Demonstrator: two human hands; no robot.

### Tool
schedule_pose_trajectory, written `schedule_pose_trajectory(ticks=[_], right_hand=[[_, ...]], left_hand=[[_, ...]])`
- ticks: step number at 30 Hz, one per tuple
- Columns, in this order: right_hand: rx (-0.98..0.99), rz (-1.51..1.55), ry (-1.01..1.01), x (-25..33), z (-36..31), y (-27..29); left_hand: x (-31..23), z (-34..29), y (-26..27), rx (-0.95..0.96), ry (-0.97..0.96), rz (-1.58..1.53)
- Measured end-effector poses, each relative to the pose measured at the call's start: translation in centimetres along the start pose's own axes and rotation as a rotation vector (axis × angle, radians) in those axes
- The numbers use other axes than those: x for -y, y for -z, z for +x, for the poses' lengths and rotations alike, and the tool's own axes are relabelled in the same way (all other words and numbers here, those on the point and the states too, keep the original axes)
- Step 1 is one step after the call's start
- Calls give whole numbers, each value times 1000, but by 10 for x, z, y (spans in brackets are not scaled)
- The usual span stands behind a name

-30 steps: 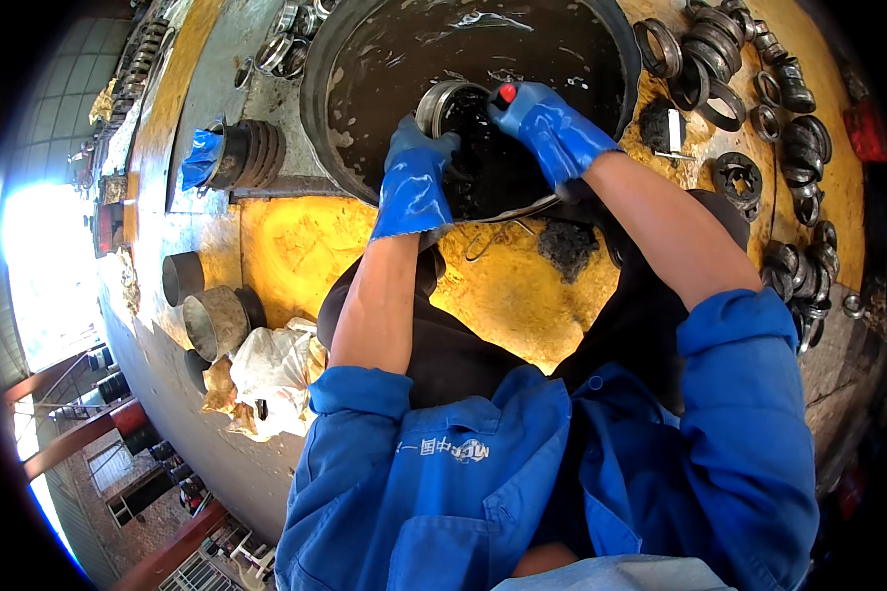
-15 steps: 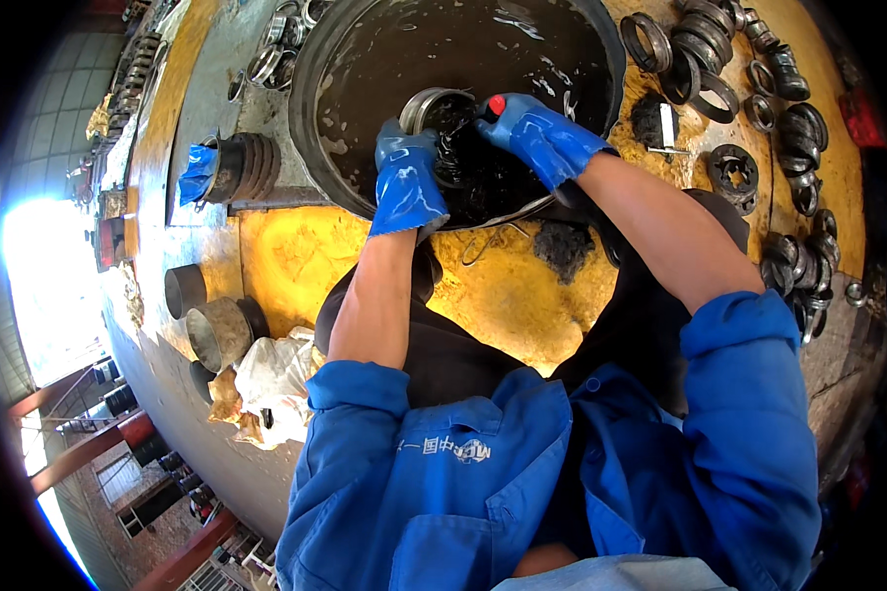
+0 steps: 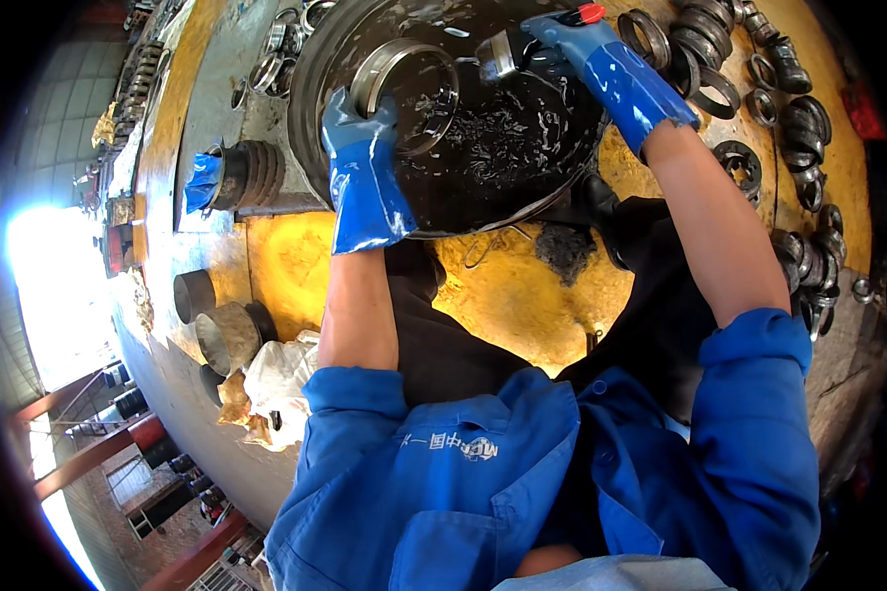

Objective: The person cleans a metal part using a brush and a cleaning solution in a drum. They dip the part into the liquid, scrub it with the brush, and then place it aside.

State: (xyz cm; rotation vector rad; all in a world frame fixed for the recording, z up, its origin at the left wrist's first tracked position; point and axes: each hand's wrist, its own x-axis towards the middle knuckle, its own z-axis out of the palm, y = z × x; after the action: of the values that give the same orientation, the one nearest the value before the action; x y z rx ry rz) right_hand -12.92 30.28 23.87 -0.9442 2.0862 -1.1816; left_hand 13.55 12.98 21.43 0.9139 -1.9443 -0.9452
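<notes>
My left hand (image 3: 360, 133), in a blue rubber glove, grips the near left side of a wide metal ring (image 3: 373, 77). The ring is wet and tilted over the dark liquid in a big round black tub (image 3: 310, 163). My right hand (image 3: 572, 44), gloved the same way, is closed at the tub's far right on what looks like a flat brush (image 3: 500, 56) with a shiny metal band and a red handle end. The brush is apart from the ring, and its bristles are hard to make out.
Metal rings (image 3: 700, 39) lie in rows on the right, near a dark slotted disc (image 3: 737, 165). More rings (image 3: 271, 67) sit left of the tub. A ribbed cylinder (image 3: 251, 172), short pipe pieces (image 3: 229, 337) and a white plastic bag (image 3: 281, 379) stand or lie at the left.
My left hand has moved left and up with the ring, which now faces more upward. My right hand has swung up and right with the brush, away from the ring.
</notes>
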Motion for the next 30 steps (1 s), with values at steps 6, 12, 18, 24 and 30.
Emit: schedule_pose_trajectory(ticks=[6,12,18,24,30], right_hand=[[-5,226,62,4,2,-9],[12,330,69,7,2,-11],[31,409,61,12,-1,-11],[63,480,48,9,3,-7],[110,596,38,10,4,-15]], left_hand=[[-24,-12,7,99,-4,-3],[-16,-11,15,41,119,-146],[-14,0,15,-159,611,-486],[2,-7,5,-171,944,-907],[16,-34,-2,-58,941,-1038]])
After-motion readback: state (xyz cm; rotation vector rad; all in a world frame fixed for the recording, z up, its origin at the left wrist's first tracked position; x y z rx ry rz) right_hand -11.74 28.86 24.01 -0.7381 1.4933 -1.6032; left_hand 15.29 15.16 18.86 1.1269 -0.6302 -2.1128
